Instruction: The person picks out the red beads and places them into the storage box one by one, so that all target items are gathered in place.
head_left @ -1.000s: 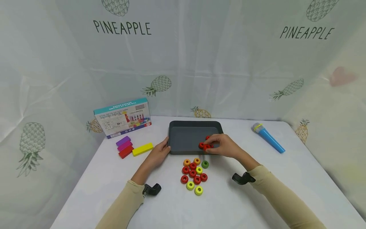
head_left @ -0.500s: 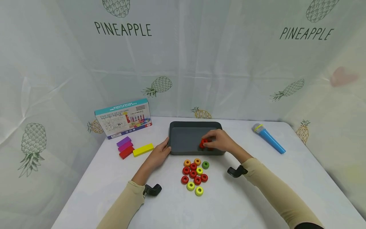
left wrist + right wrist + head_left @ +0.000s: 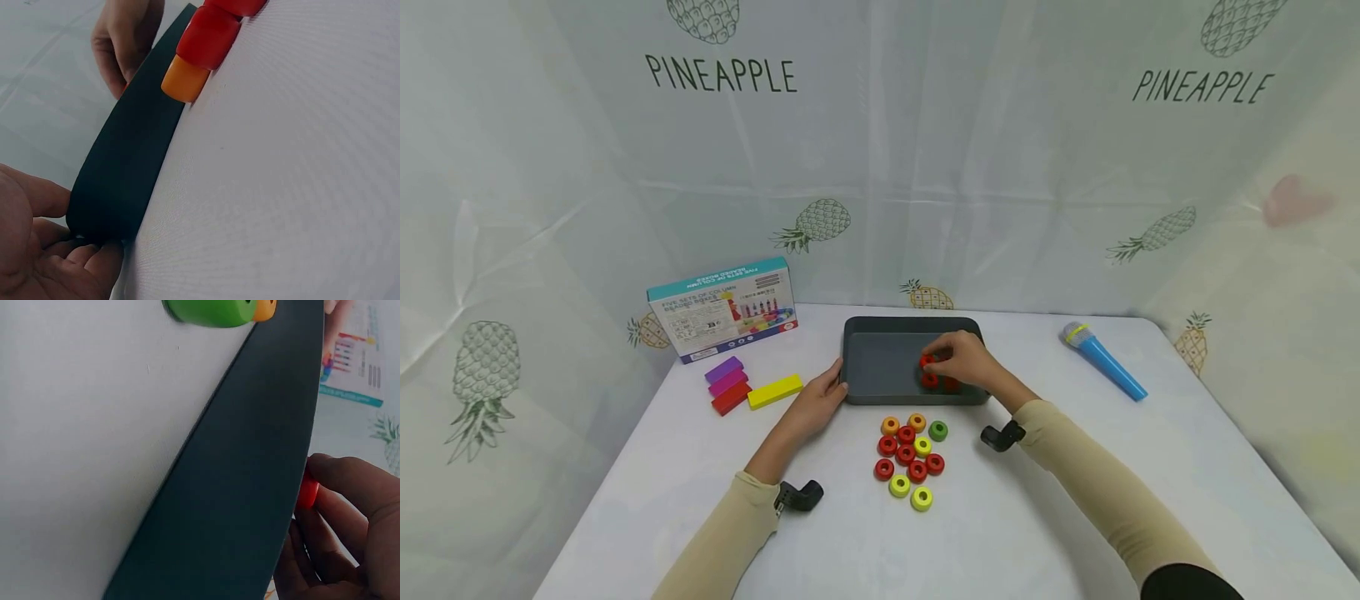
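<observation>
A dark grey tray [image 3: 880,367] lies at the back middle of the table. My left hand [image 3: 817,403] grips its left front corner; in the left wrist view, fingers [image 3: 103,265] curl at that corner's lower edge. Over the tray's right part, my right hand [image 3: 966,360] pinches a red ring bead [image 3: 927,362] between thumb and fingers. In the right wrist view this red bead [image 3: 307,490] shows between the fingertips, partly hidden by the tray wall [image 3: 237,444]. Another red bead [image 3: 930,381] lies just in front of it in the tray, and more red is partly covered by my right hand.
Several red, yellow and orange beads [image 3: 906,455] and a green bead [image 3: 937,431] lie before the tray. Left are a yellow block [image 3: 775,392], a red block [image 3: 731,399], other coloured blocks and a printed box [image 3: 724,310]. A blue toy microphone [image 3: 1105,362] lies right.
My right hand has moved left and slightly back over the tray, with a red bead still between its fingers. My left hand has stayed on the tray's corner.
</observation>
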Demonstrator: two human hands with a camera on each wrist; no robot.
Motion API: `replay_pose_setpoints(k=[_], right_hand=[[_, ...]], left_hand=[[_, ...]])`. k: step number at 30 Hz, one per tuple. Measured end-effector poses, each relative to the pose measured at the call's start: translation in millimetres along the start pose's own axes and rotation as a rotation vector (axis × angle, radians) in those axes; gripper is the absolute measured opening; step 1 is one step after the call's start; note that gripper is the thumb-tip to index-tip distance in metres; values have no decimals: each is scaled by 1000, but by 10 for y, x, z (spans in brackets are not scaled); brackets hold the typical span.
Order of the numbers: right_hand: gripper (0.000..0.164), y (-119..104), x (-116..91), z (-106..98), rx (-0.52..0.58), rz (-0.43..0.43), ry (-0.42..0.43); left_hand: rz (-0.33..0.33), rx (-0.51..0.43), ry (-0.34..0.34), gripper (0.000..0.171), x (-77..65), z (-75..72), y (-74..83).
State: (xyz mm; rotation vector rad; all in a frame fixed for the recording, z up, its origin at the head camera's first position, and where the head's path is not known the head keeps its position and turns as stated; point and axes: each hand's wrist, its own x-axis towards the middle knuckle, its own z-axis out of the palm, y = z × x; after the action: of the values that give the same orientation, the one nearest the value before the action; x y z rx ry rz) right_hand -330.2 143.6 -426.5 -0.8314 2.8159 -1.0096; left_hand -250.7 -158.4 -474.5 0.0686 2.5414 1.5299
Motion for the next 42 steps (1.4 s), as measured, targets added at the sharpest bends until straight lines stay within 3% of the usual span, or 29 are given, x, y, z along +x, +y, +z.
replay_pose_setpoints(k=[17, 42], right_hand=[[32, 38, 163, 42, -75, 67, -29], [30, 162, 189, 121, -92, 101, -59]], left_hand=[[8, 7, 2, 62, 12, -9, 3], [4, 18, 7, 61, -3, 4, -2]])
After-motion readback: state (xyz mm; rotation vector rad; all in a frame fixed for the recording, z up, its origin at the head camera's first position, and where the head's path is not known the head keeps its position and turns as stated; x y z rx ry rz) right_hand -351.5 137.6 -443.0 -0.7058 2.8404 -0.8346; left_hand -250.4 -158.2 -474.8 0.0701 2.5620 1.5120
